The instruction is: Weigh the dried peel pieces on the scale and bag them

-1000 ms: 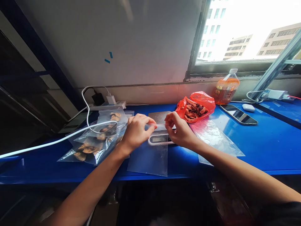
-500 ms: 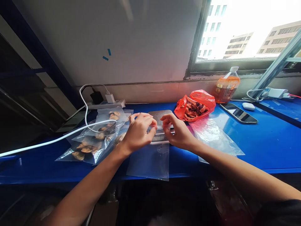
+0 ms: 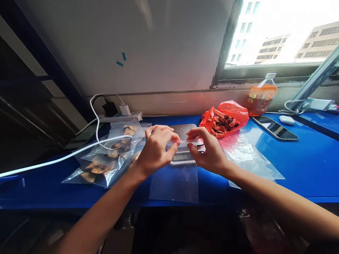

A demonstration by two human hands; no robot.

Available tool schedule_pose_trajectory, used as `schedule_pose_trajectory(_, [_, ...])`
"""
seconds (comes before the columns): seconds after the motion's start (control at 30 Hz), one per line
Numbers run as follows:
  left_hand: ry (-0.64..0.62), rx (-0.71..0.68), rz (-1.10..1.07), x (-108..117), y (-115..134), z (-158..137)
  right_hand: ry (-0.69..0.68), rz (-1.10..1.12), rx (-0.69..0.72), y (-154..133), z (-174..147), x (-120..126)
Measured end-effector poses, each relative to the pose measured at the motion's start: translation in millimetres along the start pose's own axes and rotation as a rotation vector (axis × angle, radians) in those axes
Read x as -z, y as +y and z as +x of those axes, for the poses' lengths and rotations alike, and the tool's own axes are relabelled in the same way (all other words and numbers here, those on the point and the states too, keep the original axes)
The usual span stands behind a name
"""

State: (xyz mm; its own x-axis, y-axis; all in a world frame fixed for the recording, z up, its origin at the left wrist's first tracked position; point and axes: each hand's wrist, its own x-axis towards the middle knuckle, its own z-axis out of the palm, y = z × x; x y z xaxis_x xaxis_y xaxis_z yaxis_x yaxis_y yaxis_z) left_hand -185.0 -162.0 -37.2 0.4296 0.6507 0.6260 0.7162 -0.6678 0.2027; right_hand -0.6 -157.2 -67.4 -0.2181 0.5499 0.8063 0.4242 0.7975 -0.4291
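A clear plastic zip bag (image 3: 173, 183) hangs by its top edge between my two hands, its lower part reaching the front edge of the blue table. My left hand (image 3: 159, 148) pinches the top edge with thumb and fingers. On the other side my right hand (image 3: 208, 150) has the edge between its thumb and bent fingers. Behind and partly under the bag lies a kitchen scale (image 3: 182, 130) with a metal plate; its display shows through the plastic, too small to read. No contents are visible in the bag.
Filled clear bags (image 3: 97, 167) of dried brown slices lie left, crossed by a white cable (image 3: 66, 158). A red plastic bag (image 3: 238, 109) of dried reddish pieces stands right, near flat clear bags (image 3: 254, 158), a phone (image 3: 277, 128), an earbud case (image 3: 286, 120) and a drink bottle (image 3: 262, 95).
The view has shifted, so most things sit slightly further right. My right thumb now shows below the bag's edge, and the scale's display is more visible between my hands.
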Motion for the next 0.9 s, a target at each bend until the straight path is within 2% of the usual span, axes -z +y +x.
schedule_pose_trajectory(0.17, [-0.01,-0.079,0.003,-3,6,-2,0.011,-0.028,0.034,-6,-1,-2])
schedule_pose_trajectory(0.43, [-0.023,-0.002,0.023,-1,9,-1,0.05,-0.063,-0.023,-9,-1,-1])
schedule_pose_trajectory(0.67, [-0.055,-0.022,0.034,-1,8,-2,0.031,-0.065,0.025,-7,-3,-6])
schedule_pose_trajectory(0.77, [-0.023,-0.019,0.024,1,7,-1,0.045,-0.041,-0.001,-7,-3,-5])
schedule_pose_trajectory(0.9, [0.097,0.033,0.016,10,2,2,0.065,0.021,-0.031,-6,-2,0])
